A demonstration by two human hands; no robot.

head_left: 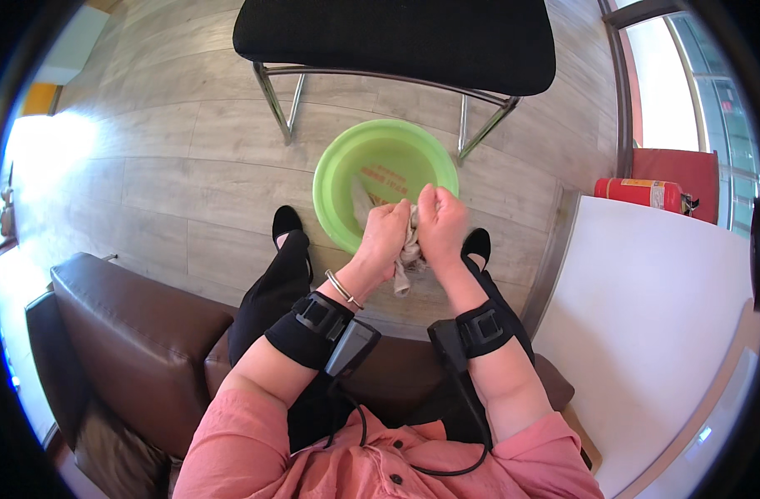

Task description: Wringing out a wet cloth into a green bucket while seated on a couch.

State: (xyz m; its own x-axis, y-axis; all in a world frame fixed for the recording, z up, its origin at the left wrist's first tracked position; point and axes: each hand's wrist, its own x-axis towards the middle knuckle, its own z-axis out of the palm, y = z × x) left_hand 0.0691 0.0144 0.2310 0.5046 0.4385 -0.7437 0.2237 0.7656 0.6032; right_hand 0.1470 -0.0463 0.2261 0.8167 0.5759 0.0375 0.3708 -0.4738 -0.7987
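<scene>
A crumpled, twisted light grey cloth [410, 254] is gripped between my two fists, with one end dangling below them. My left hand [385, 235] is closed on it from the left, fingers wrapped round. Close beside it, my right hand [440, 223] is closed on the cloth too. Both hands are over the near rim of a light green plastic basin [334, 208], which stands on the floor between my feet. Red print shows on the basin's bottom, and a pale patch lies inside it at the left; I cannot make out what it is.
Beyond the basin stands a black-seated chair [396, 37] with metal legs. I sit on a brown leather sofa [138, 320]. To the right are a white tabletop [646, 333] and a red fire extinguisher [642, 194] lying near a window. Wood-look planks cover the floor [188, 183].
</scene>
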